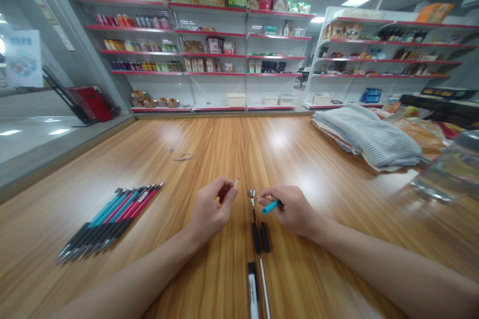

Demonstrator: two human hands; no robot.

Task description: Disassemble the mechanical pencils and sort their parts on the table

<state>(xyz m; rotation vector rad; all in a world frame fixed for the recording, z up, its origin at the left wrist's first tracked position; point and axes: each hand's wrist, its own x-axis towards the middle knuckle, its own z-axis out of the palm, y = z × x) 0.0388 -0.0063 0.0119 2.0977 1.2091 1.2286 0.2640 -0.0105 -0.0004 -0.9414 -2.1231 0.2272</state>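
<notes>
My left hand [211, 209] is closed in a pinch on a small pen part with a thin white tip pointing up and right. My right hand [294, 209] is closed on a short blue pen barrel [270, 206] that points left. Between the hands a metal pen tip [252, 194] and a thin rod lie on the wooden table [157, 169]. Just below them lie two black pen grips [261, 237], then a white refill [265, 286] and a black-and-white pen piece [253, 289].
A row of several assembled pens [108, 219] with teal, pink and black barrels lies at the left. A small ring and a wire loop [183, 157] sit further back. Folded striped cloths [368, 137] are stacked at the right, beside a clear plastic container [449, 169]. Shop shelves stand behind.
</notes>
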